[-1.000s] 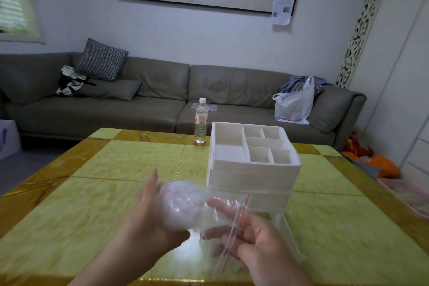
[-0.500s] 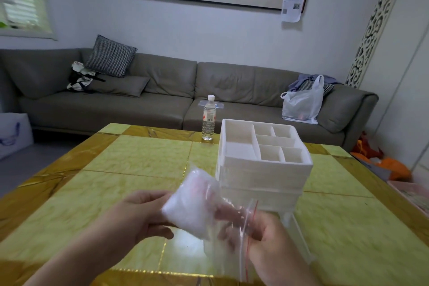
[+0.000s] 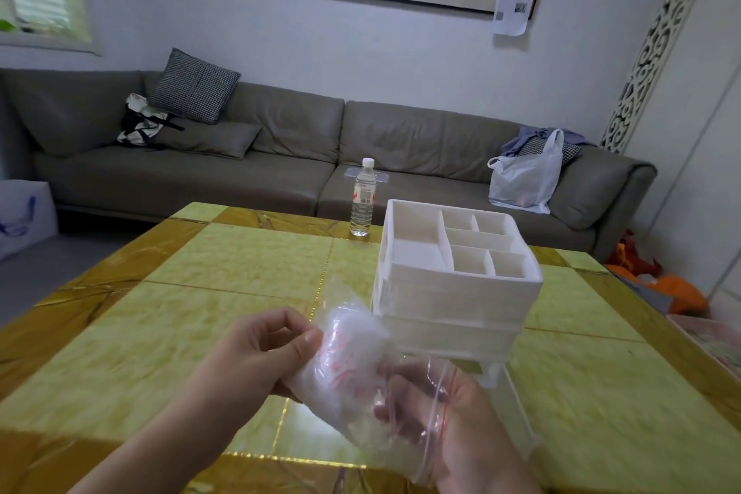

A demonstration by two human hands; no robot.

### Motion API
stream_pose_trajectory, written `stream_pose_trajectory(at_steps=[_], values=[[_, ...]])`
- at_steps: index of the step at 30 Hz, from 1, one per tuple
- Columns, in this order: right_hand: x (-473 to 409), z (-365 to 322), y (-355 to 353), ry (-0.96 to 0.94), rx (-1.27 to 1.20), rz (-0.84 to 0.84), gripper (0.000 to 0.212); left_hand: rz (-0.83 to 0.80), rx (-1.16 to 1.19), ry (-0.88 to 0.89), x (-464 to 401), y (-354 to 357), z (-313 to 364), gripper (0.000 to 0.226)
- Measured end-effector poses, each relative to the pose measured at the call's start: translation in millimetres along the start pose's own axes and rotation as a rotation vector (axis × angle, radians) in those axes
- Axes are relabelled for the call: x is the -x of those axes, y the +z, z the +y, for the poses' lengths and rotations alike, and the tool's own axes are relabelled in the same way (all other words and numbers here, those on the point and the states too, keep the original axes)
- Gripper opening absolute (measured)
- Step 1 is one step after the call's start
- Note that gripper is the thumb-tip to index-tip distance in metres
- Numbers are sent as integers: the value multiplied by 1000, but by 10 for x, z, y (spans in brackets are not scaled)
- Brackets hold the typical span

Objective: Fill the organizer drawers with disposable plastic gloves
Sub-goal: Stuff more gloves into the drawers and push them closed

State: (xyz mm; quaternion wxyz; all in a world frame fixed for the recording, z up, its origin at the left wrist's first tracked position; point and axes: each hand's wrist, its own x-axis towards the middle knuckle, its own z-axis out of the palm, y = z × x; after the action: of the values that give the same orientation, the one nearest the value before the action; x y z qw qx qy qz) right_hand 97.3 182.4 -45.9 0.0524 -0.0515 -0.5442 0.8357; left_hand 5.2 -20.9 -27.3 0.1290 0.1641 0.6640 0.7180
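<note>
Stage: early, judged from the layout; gloves not yet out of their bag, nothing seen in the organizer.
Left hand (image 3: 260,357): fingers curled, thumb and fingertips pinching the closed end of the glove wad (image 3: 345,357) through the plastic.
Right hand (image 3: 449,425): curled around the open mouth end of the zip bag (image 3: 417,405), seen through the clear film; holds it, palm up.
Gloves: crumpled translucent bundle, held above the counter (image 3: 224,277) near its front edge, just in front of the organizer; partly inside the bag, partly sticking out toward the left hand, exact split hard to tell.
Organizer (image 3: 453,277): white, on the counter, right of centre; top tray compartments look bare.
Drawers: bottom drawer (image 3: 509,409) appears pulled out toward the camera, behind the right hand; contents hidden and blurred. Upper drawers look pushed in.
Done: bag opened, one drawer seemingly open.
Left: pull gloves free, pack into drawers, close them.
Writing: red print on the glove wad, unreadable; red zip strip on the bag mouth. Water bottle (image 3: 363,198) label too small to read. Paper sheet (image 3: 513,4) stuck on the painting frame, text illegible.
Brands: none readable.
</note>
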Motion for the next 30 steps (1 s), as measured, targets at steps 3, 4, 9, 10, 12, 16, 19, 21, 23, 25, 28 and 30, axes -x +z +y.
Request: stream_pose_trajectory(at_steps=[3,4,9,10,12,16,19,21,23,25,28,30], values=[[29,-4,-33,77,112,-78,59,104,14,72,3,28,-19,31],[42,-9,-25,91,126,-83,54,124,-9,101,5,21,-27,31],[120,1,60,138,-11,-133,74,167,-129,230,24,74,-66,12],[132,18,60,118,-145,-102,72,172,-159,267,31,99,-58,13],[88,39,29,88,-282,-17,25,154,-244,305,35,132,-70,26],[-22,-3,-8,175,-188,93,26,25,-422,309,54,148,-80,28],[-42,-29,13,180,-108,65,30,-57,-487,300,71,134,-54,16],[-59,-6,26,193,-112,127,34,-168,-435,257,111,133,-8,13],[-72,-4,31,218,-165,137,31,-216,-389,233,158,155,4,29],[-71,-50,85,263,-211,147,31,-186,-421,278,193,196,12,28],[-98,-56,91,327,-338,205,24,-175,-396,269,209,226,16,24],[-72,-73,78,328,-317,206,26,-193,-399,242,215,228,-7,23]])
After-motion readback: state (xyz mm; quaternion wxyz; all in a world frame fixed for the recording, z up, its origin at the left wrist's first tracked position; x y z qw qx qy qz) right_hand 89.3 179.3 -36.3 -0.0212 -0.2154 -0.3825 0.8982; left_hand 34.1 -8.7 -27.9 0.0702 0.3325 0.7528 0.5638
